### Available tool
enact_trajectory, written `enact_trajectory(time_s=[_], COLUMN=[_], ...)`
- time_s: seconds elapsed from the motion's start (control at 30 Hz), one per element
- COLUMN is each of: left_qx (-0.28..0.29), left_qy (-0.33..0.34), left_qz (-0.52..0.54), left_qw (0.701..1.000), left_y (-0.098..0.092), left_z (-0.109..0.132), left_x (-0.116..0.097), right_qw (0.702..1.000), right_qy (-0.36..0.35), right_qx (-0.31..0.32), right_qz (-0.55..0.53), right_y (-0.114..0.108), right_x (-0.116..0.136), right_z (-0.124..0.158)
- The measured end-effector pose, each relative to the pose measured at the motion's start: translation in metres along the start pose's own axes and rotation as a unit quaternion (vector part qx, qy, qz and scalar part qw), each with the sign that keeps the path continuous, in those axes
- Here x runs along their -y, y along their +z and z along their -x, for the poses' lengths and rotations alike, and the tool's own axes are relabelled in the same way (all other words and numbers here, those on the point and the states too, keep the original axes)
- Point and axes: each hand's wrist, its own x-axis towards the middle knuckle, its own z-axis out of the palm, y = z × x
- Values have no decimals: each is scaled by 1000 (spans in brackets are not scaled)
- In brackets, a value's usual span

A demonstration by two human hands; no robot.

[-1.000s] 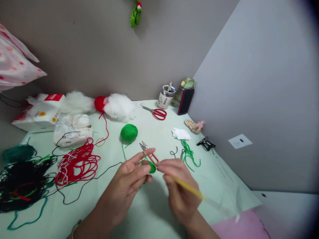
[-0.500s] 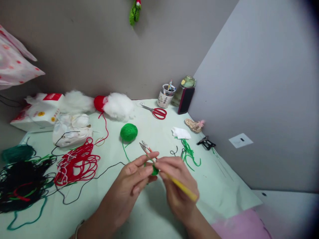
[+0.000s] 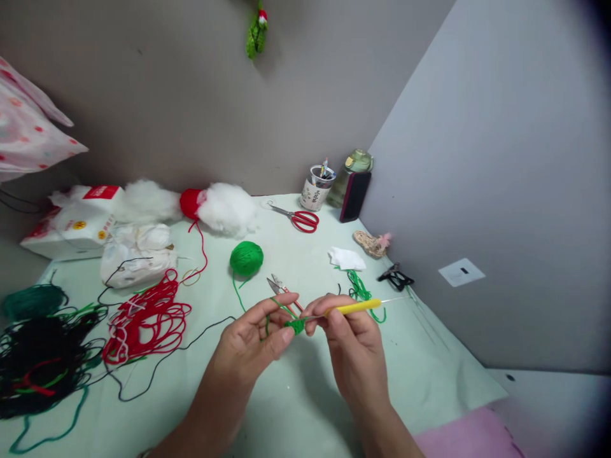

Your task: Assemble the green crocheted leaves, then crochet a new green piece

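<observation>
My left hand (image 3: 255, 334) pinches a small green crocheted piece (image 3: 296, 326) between thumb and fingers, with green yarn looped over its index finger. In my right hand (image 3: 356, 340) is a yellow-handled crochet hook (image 3: 356, 307), its metal shaft reaching left to the green piece. The handle lies nearly level, angled slightly up to the right. Beyond my left hand sits a green yarn ball (image 3: 247, 258), a strand trailing down from it. Small thread snips (image 3: 282, 287) lie just behind my fingertips, partly hidden by them.
Red yarn (image 3: 150, 318) and a black yarn tangle (image 3: 45, 356) spread at left. White stuffing (image 3: 229, 208), red-handled scissors (image 3: 304, 221), a pen cup (image 3: 316, 189) and a phone (image 3: 356, 197) stand or lie along the back. Green yarn scraps (image 3: 358, 286) and a black clip (image 3: 396, 277) are at right.
The hook's handle has swung up from pointing down right to nearly level, and my right hand has turned with it. The view has shifted slightly upward.
</observation>
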Motion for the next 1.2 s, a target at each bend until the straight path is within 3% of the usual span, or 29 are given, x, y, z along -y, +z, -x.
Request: enact_trajectory(time_s=[0.17, 0.3, 0.47, 0.53, 0.63, 0.7, 0.8, 0.9, 0.97, 1.07, 1.13, 1.2], left_qx=[-5, -45, -94, -78, -4, 40, 37, 19, 21, 9, -1, 15], left_qy=[9, 44, 133, 104, -15, -69, -68, -38, -20, 4, 2, -40], left_qz=[-21, -67, -169, -133, -6, 68, 112, 85, 64, 55, 71, 103], left_qw=[1000, 996, 972, 983, 1000, 995, 991, 995, 998, 998, 997, 994], left_y=[-1, -2, -2, -1, 2, 2, 1, -1, 0, 4, 5, 5], left_z=[2, 2, 3, 4, 5, 4, 1, 0, 2, 3, 4, 3], left_x=[-1, 3, 7, 6, 3, 0, -3, -2, 1, 5, 7, 5], right_qw=[999, 982, 898, 860, 822, 856, 950, 987, 990, 979, 949, 912], right_qy=[-31, -108, -264, -297, -325, -312, -210, -133, -117, -139, -189, -243], right_qx=[10, 39, 109, 93, 61, 44, 5, 7, 30, 30, 29, 45], right_qz=[20, 153, 336, 405, 463, 409, 230, 93, 76, 149, 249, 329], right_y=[2, 3, 4, 5, 6, 5, 4, 7, 9, 10, 9, 7], right_x=[5, 10, 9, 7, 5, 5, 8, 8, 6, 2, -1, -1], right_z=[2, 8, 13, 15, 17, 17, 11, 4, 2, 7, 14, 19])
